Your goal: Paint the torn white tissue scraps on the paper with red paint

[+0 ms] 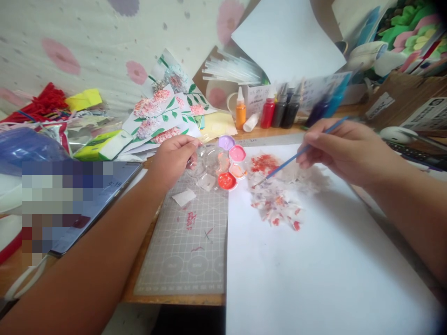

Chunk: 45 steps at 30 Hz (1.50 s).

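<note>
My right hand (324, 146) is closed around a blue paintbrush (289, 159), whose tip points down and left over the painted patch on a white sheet of paper (314, 270). Red, grey and mauve dabs form a flower cluster (275, 204) on that sheet. With its fingers pinched at the left rim, my left hand (179, 156) holds a clear plastic paint palette (209, 158). Its round wells carry purple, pink, peach and orange-red paint. The palette's right edge reaches over the sheet's left edge. Whether the brush tip touches the paper, I cannot tell.
Under the palette lies a grey cutting mat (181, 246) with a small white scrap (184, 197). Paint bottles, including an orange one (240, 111) and a red one (267, 114), stand behind. Flower paintings (164, 111) lean at the back. A phone (98, 200) lies left, a cardboard box (408, 100) right.
</note>
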Tool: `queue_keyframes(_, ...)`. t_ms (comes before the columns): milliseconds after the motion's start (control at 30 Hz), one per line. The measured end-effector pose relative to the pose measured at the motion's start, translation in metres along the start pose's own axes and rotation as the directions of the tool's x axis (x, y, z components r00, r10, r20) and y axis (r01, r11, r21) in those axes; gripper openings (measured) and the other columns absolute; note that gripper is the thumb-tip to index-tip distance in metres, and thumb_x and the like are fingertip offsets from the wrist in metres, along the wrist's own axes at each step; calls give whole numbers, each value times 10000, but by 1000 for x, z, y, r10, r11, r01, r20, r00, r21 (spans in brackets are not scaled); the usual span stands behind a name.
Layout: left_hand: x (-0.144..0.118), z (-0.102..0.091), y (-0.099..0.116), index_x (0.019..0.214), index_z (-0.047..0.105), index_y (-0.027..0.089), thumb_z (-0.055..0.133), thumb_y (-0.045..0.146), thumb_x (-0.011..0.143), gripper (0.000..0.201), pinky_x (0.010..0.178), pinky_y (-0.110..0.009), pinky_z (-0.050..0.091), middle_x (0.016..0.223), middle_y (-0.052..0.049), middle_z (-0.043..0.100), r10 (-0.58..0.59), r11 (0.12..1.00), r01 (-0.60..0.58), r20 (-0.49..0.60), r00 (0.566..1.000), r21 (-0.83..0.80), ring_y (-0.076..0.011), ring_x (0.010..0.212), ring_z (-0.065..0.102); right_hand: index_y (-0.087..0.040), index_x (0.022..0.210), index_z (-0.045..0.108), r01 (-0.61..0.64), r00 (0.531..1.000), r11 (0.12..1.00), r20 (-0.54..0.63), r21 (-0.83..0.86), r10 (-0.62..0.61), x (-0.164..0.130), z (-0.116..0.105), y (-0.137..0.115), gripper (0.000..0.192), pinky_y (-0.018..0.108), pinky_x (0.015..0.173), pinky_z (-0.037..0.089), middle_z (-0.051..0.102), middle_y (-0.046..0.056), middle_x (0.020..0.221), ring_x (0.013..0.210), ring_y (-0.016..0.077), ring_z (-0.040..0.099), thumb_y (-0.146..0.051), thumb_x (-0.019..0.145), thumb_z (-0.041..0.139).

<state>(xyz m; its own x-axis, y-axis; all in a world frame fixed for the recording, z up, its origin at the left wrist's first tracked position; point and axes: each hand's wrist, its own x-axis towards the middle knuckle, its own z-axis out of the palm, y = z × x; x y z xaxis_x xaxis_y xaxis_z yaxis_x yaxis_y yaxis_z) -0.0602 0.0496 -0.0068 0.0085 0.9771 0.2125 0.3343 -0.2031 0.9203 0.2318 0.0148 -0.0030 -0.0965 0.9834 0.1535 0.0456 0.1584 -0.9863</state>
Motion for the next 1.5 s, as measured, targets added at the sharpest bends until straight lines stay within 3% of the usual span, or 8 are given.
queue_keyframes(233,0,0,0,710,629,171,548,244,737,112,424,-211,347,451,37,488,-9,1000,9,-3,1000,-5,-80,408,430,-188,698,520,71,996,991,-70,117,-63,1,-1,-1,289,208,442,506,598,-19,508,456,118,594,-371,642,736)
queue_keyframes(433,1,-1,-1,705,626,169,542,240,745,117,428,-212,357,458,32,496,7,1000,-7,-3,1000,-22,-82,414,436,-166,677,518,-7,1000,999,20,36,7,0,1,-1,432,195,460,529,621,10,523,468,118,608,-480,538,780)
queue_keyframes(633,1,0,-1,717,623,161,536,234,745,118,411,-205,341,448,37,487,9,1000,-9,-5,1000,6,-76,399,427,-167,673,513,20,999,1000,30,15,-20,2,0,2,408,207,446,527,617,6,514,468,127,611,-476,570,759)
queue_keyframes(867,1,1,-1,709,620,157,531,223,748,117,417,-205,352,443,36,490,12,1000,-12,-15,1000,2,-74,398,430,-167,671,530,115,983,990,-151,80,-102,4,-8,-3,145,201,407,486,591,-14,498,414,107,571,-263,684,638)
queue_keyframes(1167,1,0,-2,713,620,160,538,233,748,115,416,-206,358,452,36,491,19,1000,-19,-16,1000,-1,-75,402,435,-162,653,517,59,993,998,-100,-22,-61,4,-4,3,191,219,385,495,597,3,486,406,129,577,-279,636,667)
queue_keyframes(1500,3,-2,-6,717,625,166,548,264,746,128,416,-209,355,449,34,489,26,1000,-26,-6,1000,9,-80,406,430,-180,679,498,100,984,995,-149,22,-96,5,-4,0,130,213,408,495,579,-30,475,407,109,569,-263,681,598)
